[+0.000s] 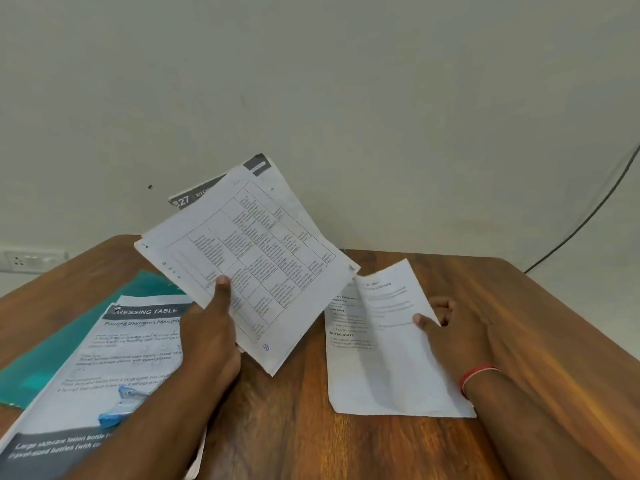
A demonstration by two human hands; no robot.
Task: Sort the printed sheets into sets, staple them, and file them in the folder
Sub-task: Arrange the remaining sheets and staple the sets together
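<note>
Stapler (120, 407) on printed sheet (104, 358) over teal folder (45, 358), wall socket (29, 259) beyond

The sheaf of printed sheets (263, 258) is held clear of the surface (287, 427) by the left hand (211, 327), tilted, thumb on top. Its top page carries a ruled grid of text; a dark header band marked "327" shows behind it.

The loose sheet (398, 348), white with text, is pinched at its right edge by the right hand (446, 327) and curls over a flat sheet (341, 344).

The DRESSING TABLE sheet (114, 348) lies on the teal folder (52, 355). The blue stapler (121, 407) rests on that sheet.
</note>
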